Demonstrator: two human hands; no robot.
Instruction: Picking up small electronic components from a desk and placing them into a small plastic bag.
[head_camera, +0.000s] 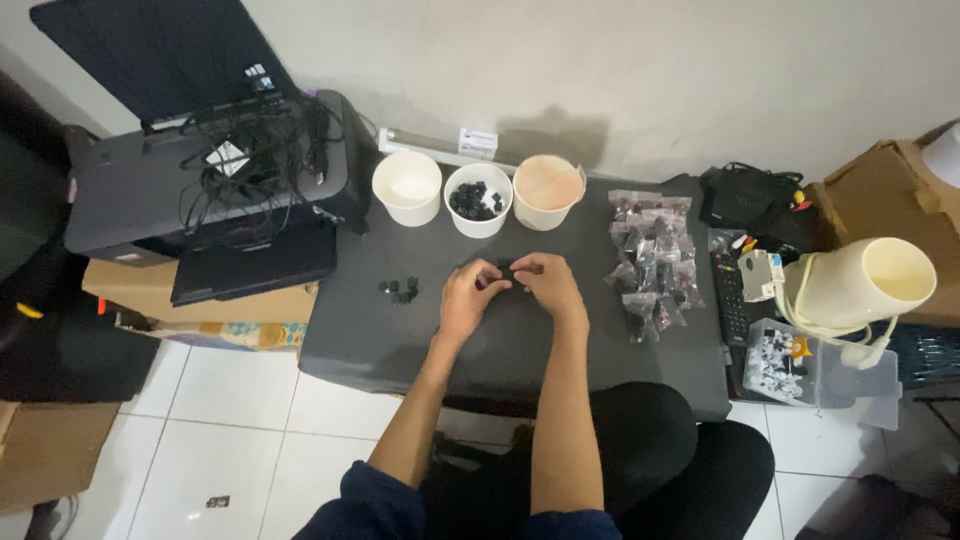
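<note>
Both hands meet over the middle of the dark worktop (400, 340). The left hand (467, 297) and right hand (545, 283) have their fingers pinched together on a small black part (505, 271), its orientation too small to tell.

Left hand (468, 297) and right hand (545, 283): bare, no gloves, rings or watch visible. Forearms: bare to above the elbow. Sleeves (365, 500): dark navy fabric, pushed up, visible only nearest the camera, well short of the dark grey table (350, 330). Lower body: black trousers (650, 450), covering both thighs just below the near edge of the table.
</note>
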